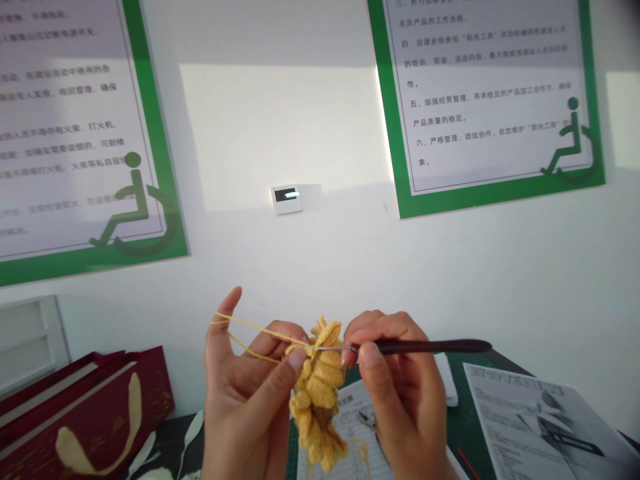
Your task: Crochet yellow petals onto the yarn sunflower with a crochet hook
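Note:
A yellow crocheted piece (325, 393) with ruffled edges hangs between my hands. My left hand (250, 387) pinches its upper left edge between thumb and fingers, while the raised index finger has yellow yarn (255, 327) looped round it. The yarn runs from that finger to the top of the piece. My right hand (400, 380) is closed round a crochet hook (430, 346) with a dark red handle. Its thin metal tip points left and meets the yellow piece near my left thumb; the exact tip is hidden in the stitches.
Dark red gift bags (100, 427) stand at the lower left, beside white leaf-like shapes (193, 430). Behind my hands lie a green mat (467, 427) and printed sheets (540, 427). Green-framed posters (395, 153) and a small wall panel (287, 200) are on the white wall.

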Demonstrator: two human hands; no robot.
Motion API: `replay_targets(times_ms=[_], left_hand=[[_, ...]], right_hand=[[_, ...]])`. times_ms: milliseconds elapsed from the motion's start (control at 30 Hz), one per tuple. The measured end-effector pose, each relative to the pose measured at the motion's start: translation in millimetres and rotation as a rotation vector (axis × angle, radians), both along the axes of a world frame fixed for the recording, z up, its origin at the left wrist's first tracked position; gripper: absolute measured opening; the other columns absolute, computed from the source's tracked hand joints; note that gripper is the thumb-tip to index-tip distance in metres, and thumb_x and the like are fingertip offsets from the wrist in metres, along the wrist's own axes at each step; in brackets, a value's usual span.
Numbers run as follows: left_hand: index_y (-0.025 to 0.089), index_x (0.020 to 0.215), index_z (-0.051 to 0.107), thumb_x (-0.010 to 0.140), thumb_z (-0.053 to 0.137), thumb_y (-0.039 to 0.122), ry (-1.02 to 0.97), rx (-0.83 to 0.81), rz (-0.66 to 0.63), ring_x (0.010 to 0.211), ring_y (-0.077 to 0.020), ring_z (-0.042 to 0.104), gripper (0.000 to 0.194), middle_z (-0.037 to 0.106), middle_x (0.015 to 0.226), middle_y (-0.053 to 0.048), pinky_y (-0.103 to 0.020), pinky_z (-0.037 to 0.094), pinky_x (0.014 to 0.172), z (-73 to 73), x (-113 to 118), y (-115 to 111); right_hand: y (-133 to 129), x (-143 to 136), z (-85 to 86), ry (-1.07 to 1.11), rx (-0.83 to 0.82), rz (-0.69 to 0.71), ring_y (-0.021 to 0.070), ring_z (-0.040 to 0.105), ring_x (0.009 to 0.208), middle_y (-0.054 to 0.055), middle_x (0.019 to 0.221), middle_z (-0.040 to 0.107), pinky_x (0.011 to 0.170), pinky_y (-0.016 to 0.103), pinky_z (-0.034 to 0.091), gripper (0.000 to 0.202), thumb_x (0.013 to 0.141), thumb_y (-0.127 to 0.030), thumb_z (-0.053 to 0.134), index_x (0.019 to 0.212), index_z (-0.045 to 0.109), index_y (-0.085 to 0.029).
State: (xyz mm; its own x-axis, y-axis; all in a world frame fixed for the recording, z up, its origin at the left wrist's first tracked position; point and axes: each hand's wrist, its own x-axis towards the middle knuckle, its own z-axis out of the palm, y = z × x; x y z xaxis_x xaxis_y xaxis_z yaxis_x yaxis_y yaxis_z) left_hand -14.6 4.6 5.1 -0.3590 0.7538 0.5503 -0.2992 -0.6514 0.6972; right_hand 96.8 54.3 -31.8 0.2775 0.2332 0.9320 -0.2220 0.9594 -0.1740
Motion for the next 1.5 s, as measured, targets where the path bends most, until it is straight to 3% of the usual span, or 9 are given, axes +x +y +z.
replay_targets(times_ms=[167,333,467,733,1000,1133,1267,1500], left_hand=[[0.037,0.154,0.045,0.080,0.081,0.009,0.066,-0.006,-0.008,0.064,-0.0189,0.068,0.087,0.073,0.080,-0.001,-0.026,0.058,0.056,-0.5,-3,0],[0.041,0.154,0.042,0.081,0.084,0.013,0.181,0.010,0.030,0.061,-0.0184,0.069,0.089,0.076,0.078,0.000,-0.025,0.057,0.055,-1.9,-9,4],[0.040,0.155,0.039,0.079,0.088,0.014,0.261,0.079,0.039,0.062,-0.0189,0.070,0.094,0.078,0.076,-0.002,-0.027,0.060,0.058,-5.5,-15,8],[0.037,0.144,0.050,0.078,0.088,0.011,0.243,0.080,0.119,0.071,-0.0186,0.070,0.080,0.078,0.078,-0.002,-0.024,0.058,0.064,-4.2,-10,6],[0.036,0.134,0.052,0.076,0.085,0.006,0.189,0.078,0.018,0.069,-0.0197,0.069,0.073,0.078,0.076,-0.001,-0.028,0.059,0.063,-5.0,-13,6],[0.036,0.138,0.051,0.077,0.085,0.009,0.142,0.016,-0.043,0.068,-0.0202,0.069,0.075,0.075,0.077,-0.001,-0.028,0.059,0.062,-3.3,-13,3],[0.034,0.144,0.050,0.074,0.090,0.013,0.105,0.017,-0.076,0.066,-0.0204,0.069,0.083,0.074,0.073,-0.001,-0.027,0.060,0.059,-2.6,-10,2],[0.041,0.160,0.037,0.078,0.086,0.007,0.122,0.020,-0.056,0.063,-0.0188,0.066,0.102,0.074,0.068,0.000,-0.027,0.059,0.059,-1.4,-7,0]], right_hand=[[0,9,-5.7,-0.212,0.078,-0.048,0.0180,0.064,0.095,0.004,0.097,0.064,0.084,0.035,0.057,0.024,0.096,-0.004,0.055,0.113,0.062,-0.020],[-1,12,-6.4,-0.211,0.020,-0.011,0.0159,0.063,0.094,0.001,0.097,0.064,0.084,0.033,0.054,0.025,0.097,-0.005,0.057,0.113,0.062,-0.023],[-3,16,-3.4,-0.231,0.040,-0.067,0.0152,0.062,0.091,0.001,0.095,0.063,0.080,0.031,0.054,0.024,0.096,-0.005,0.058,0.111,0.062,-0.022],[-3,22,4.3,-0.347,0.121,-0.161,0.0134,0.062,0.088,0.001,0.093,0.065,0.081,0.029,0.053,0.020,0.093,-0.003,0.059,0.105,0.063,-0.018],[3,17,-5.5,-0.205,-0.121,0.159,0.0121,0.065,0.091,0.000,0.099,0.065,0.083,0.027,0.054,0.015,0.104,-0.014,0.056,0.110,0.066,-0.024],[3,14,-0.6,-0.122,-0.137,0.299,0.0095,0.067,0.085,-0.001,0.095,0.065,0.080,0.023,0.056,0.012,0.106,-0.018,0.058,0.106,0.069,-0.024],[9,10,2.3,-0.042,-0.126,0.438,0.0093,0.069,0.079,-0.002,0.087,0.068,0.074,0.022,0.057,0.001,0.100,-0.024,0.072,0.101,0.072,-0.024],[10,0,1.6,0.068,-0.154,0.417,0.0109,0.069,0.075,-0.001,0.083,0.069,0.070,0.023,0.056,0.008,0.099,-0.030,0.074,0.094,0.073,-0.023]])
